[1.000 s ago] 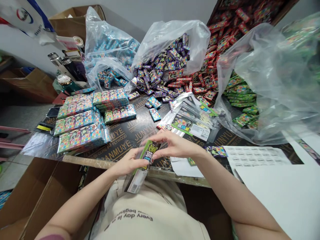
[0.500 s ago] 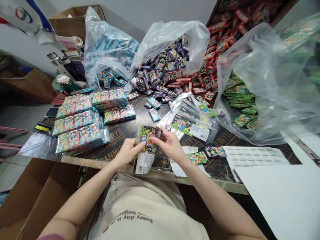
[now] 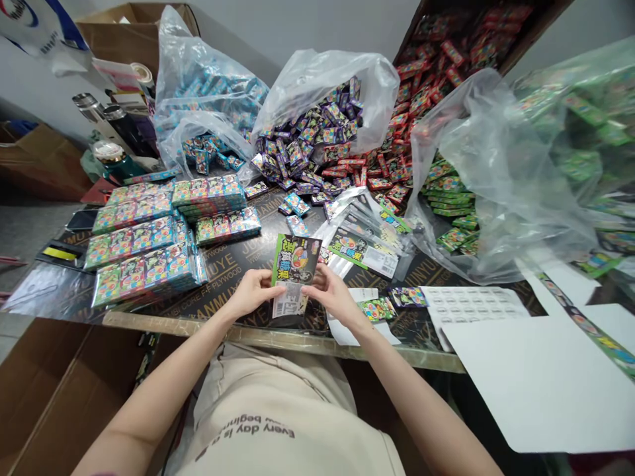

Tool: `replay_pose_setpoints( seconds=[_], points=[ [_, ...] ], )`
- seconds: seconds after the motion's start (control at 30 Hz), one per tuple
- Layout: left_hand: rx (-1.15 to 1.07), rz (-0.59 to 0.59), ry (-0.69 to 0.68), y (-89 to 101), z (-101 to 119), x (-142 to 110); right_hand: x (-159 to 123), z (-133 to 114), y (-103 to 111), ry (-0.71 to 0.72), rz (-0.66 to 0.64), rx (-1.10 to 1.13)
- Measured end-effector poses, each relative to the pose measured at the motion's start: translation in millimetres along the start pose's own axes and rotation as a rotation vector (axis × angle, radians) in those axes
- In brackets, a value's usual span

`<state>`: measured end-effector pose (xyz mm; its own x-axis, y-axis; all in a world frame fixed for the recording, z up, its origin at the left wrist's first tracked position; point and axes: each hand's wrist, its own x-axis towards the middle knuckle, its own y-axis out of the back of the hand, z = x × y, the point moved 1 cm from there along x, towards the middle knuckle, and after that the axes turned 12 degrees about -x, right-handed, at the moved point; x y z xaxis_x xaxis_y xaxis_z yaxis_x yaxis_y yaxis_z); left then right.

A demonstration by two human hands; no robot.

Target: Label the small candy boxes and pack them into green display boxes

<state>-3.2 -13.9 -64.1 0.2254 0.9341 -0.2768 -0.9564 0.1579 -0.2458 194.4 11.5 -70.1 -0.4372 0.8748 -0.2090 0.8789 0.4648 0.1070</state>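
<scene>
Between my hands is a flat printed plastic bag [image 3: 296, 259], black and green with a pale barcode label, held upright above the table's front edge. My left hand [image 3: 252, 291] pinches its left side, thumb on the label. On the opposite side my right hand [image 3: 331, 295] grips it with thumb in front; the other fingers are partly hidden behind. Similar printed bags [image 3: 364, 248] lie fanned out just beyond my right hand. Close to my right wrist, a green packet [image 3: 376, 309] and a purple packet [image 3: 407, 297] rest near white paper.
Stacks of wrapped multicoloured packs [image 3: 143, 271] stand at left. Along the back, clear bags hold blue packets [image 3: 211, 92], purple packets [image 3: 317, 125] and green packets [image 3: 449, 192], with red packets [image 3: 397, 158] heaped between. Label sheets [image 3: 471, 304] and white card [image 3: 536, 377] lie right.
The printed bag was tilted and folded low near my lap; now it is raised, opened flat and facing me. Both hands moved up and forward with it, and my view shifted slightly.
</scene>
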Motion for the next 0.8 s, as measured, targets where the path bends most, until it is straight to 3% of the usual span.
replay_pose_setpoints(
  seconds=[0.27, 0.43, 0.53, 0.67, 0.8],
  points=[
    [-0.053, -0.003, -0.006, 5.1, 6, -4, -7, -13, -1, 0.073, -0.026, -0.053],
    [-0.013, 0.152, -0.147, 3.8, 7, -6, -8, -16, -1, 0.043, -0.041, -0.082],
    [-0.028, 0.100, -0.104, 1.0, 0, -9, -6, -15, 1, 0.054, 0.024, -0.057],
    [-0.119, 0.052, -0.032, -0.2, -6, -12, -6, -9, -1, 0.107, -0.086, -0.083],
    [-0.154, 0.065, -0.033, -2.9, -11, -12, -12, -1, -13, 0.093, 0.054, -0.344]
  ],
)
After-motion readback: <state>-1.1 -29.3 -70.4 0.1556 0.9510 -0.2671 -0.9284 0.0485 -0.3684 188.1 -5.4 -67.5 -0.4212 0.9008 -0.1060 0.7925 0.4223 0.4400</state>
